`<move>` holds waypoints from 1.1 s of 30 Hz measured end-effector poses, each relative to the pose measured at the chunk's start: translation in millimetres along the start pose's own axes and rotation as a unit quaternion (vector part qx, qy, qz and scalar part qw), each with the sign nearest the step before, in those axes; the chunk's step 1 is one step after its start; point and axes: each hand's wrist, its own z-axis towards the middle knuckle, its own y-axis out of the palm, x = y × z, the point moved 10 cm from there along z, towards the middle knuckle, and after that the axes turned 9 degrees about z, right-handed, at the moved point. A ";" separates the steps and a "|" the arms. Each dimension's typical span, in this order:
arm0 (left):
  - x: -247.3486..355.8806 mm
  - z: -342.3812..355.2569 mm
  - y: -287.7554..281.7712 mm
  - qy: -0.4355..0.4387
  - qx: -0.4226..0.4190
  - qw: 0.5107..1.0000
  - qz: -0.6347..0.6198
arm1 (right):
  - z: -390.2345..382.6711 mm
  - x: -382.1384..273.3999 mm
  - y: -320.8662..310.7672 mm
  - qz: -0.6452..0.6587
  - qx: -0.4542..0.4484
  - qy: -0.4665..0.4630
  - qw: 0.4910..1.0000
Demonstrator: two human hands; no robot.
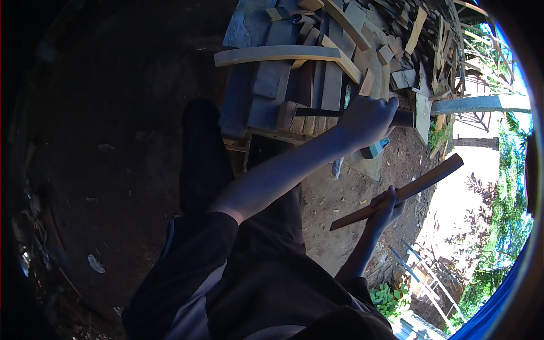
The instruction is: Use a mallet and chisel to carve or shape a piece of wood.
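Observation:
My left hand [368, 122] reaches over the edge of the cluttered workbench, its fingers wrapped round the dark grip of what looks like a hammer [317, 113]. The blocky end of that tool lies to the left, over the bench edge, and its black grip end sticks out right of my fist. Lower and to the right, my right hand [386, 207] is closed round the middle of a flat wooden strip [428, 180]. The strip slants up to the right, held in the air off the bench. A blue-green object [375, 148], partly hidden, sits just below my left hand.
A slightly curved wooden piece [277, 54] lies across the bench boards [266, 82], with a brush [276, 14] beyond it. Several offcuts [416, 31] pile up at the far right. A pale post [481, 104] extends rightward. Dirt ground [102, 170] spreads at left; a ladder-like frame [433, 280] stands lower right.

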 end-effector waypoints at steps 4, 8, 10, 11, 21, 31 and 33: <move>-2.5 2.0 -3.8 -0.003 0.000 1.000 -0.001 | -1.0 -0.6 3.6 -0.001 -0.003 0.003 1.000; -3.3 3.8 -7.3 -0.003 -0.003 1.000 0.012 | -1.1 -0.2 4.1 0.004 -0.001 0.008 1.000; -4.0 3.3 -10.1 -0.004 0.009 1.000 0.012 | -0.4 -1.4 4.1 -0.011 -0.006 0.003 1.000; -4.1 3.1 -10.0 -0.003 0.009 1.000 0.012 | 0.1 -1.4 4.5 -0.011 -0.006 0.003 1.000; -4.1 -0.4 2.1 0.010 0.017 1.000 0.023 | 61.0 -106.8 -33.0 0.014 0.037 -0.132 0.990; -1.3 -24.5 59.9 0.044 -0.014 0.994 0.097 | 76.6 -79.1 16.1 -0.338 -0.126 -0.049 0.931; 5.8 -22.5 55.9 0.043 -0.015 0.995 0.086 | 75.3 -112.5 -23.2 -0.121 0.027 -0.113 0.986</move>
